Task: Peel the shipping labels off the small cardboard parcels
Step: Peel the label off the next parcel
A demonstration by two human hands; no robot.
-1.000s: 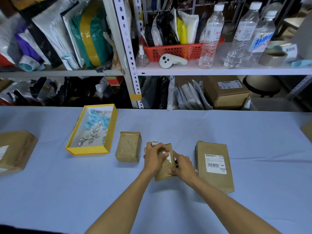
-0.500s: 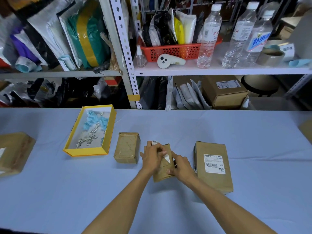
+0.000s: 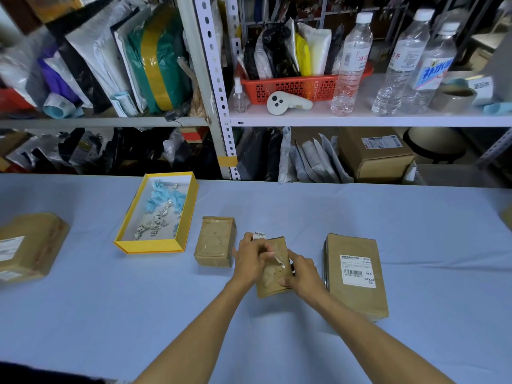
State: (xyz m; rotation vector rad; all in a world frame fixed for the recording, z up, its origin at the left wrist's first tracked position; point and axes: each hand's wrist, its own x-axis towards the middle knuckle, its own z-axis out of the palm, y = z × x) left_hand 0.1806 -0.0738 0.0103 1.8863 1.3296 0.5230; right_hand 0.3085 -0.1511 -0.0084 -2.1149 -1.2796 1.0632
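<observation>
on the blue desk, the left hand pinches the white label, partly lifted off the small parcel at mid-desk. the right hand is closed on the parcel's right edge. a peeled box lies just left, a labelled box right.

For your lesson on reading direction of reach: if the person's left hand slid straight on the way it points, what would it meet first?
The left hand points up-right across the small brown cardboard parcel; beyond that, probably bare blue tablecloth, though depth is uncertain.
</observation>
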